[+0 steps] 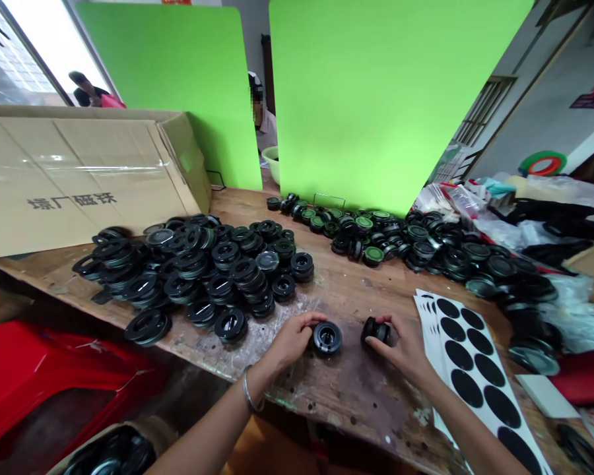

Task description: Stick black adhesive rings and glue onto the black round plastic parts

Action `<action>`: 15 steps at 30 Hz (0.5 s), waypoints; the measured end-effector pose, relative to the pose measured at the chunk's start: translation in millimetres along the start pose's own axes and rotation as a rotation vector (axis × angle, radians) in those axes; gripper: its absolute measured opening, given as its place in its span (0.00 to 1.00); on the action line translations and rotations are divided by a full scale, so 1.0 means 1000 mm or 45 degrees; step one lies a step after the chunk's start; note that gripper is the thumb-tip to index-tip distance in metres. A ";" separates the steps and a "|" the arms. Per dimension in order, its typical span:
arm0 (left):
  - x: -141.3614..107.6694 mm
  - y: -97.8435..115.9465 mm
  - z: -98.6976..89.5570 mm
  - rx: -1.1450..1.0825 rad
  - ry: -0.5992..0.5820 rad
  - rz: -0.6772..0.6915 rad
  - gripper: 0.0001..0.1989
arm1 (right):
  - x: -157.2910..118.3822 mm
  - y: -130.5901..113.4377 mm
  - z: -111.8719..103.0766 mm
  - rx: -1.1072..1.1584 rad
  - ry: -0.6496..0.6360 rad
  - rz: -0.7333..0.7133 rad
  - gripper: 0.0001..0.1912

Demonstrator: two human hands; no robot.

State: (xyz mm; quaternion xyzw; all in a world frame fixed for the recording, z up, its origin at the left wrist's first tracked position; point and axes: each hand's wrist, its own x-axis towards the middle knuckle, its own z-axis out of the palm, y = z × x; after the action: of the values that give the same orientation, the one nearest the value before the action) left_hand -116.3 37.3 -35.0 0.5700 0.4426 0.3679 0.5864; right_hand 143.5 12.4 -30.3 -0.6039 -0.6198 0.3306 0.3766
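Observation:
On the wooden table, my left hand has its fingers closed at the left side of a black ring-shaped part. This part lies face up, with a round hub in its middle. My right hand pinches a second black round part between thumb and fingers. That one is tipped onto its edge, so its layered side shows. A large pile of similar black round parts spreads to the left, several of them stacked. To the right of my right hand lie white sheets with black round stickers.
More black round parts, some with green faces, lie along the back. Green divider panels stand behind them. A cardboard box is at the left, plastic bags at the right. Co-workers are beyond the panels.

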 end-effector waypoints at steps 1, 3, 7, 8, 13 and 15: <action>-0.001 0.000 0.001 0.021 0.002 -0.010 0.19 | -0.004 0.002 -0.005 -0.121 -0.003 -0.030 0.21; -0.005 0.001 0.008 0.065 0.017 -0.004 0.17 | -0.012 0.006 -0.016 -0.247 -0.042 -0.009 0.29; -0.012 0.001 0.034 0.015 -0.008 0.010 0.12 | -0.030 0.012 -0.022 -0.014 -0.183 0.093 0.38; -0.013 0.000 0.041 -0.011 -0.030 0.006 0.12 | -0.035 0.014 -0.020 0.112 -0.196 0.117 0.36; -0.012 -0.002 0.059 -0.067 -0.117 0.025 0.11 | -0.060 0.016 -0.004 0.207 -0.213 -0.003 0.28; -0.012 -0.003 0.060 -0.038 -0.105 0.035 0.11 | -0.063 0.013 -0.007 0.066 -0.263 -0.162 0.26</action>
State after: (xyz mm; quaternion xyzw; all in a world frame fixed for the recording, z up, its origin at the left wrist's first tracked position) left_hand -64.4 5.7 -39.3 0.5820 0.4044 0.3587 0.6075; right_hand 155.3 -50.1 -42.8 -0.5161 -0.6838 0.3823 0.3464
